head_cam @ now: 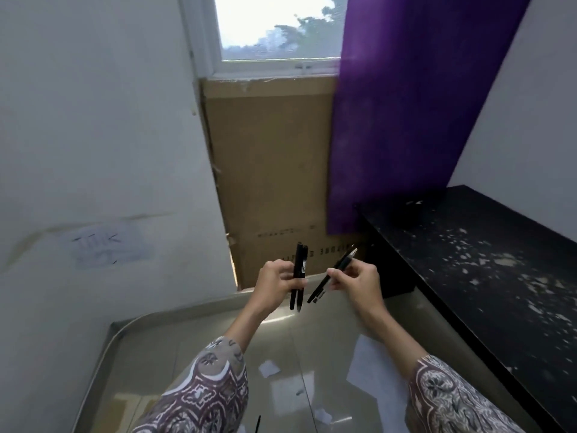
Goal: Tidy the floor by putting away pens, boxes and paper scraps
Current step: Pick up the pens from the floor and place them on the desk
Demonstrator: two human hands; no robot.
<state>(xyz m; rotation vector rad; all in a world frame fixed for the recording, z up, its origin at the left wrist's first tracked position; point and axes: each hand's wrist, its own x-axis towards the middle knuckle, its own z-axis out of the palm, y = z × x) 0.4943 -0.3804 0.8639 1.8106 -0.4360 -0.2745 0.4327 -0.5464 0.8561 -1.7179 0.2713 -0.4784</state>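
Note:
My left hand [274, 281] grips two black pens [299, 264] held upright, side by side. My right hand [356, 278] holds two more black pens [342, 264], tilted with their tips pointing up and right. Both hands hover at chest height, close together, above the glossy tiled floor [175, 354]. Down there, a small white paper scrap [268, 368] lies between my forearms, and a larger white sheet [371, 364] sits under my right forearm. Another scrap [323, 415] and a black pen [258, 424] lie near the bottom edge.
A black desk [487, 264] with a flaked, worn top stands at the right. A tall cardboard sheet [274, 170] leans under the window, beside a purple curtain [406, 114]. White wall closes the left side.

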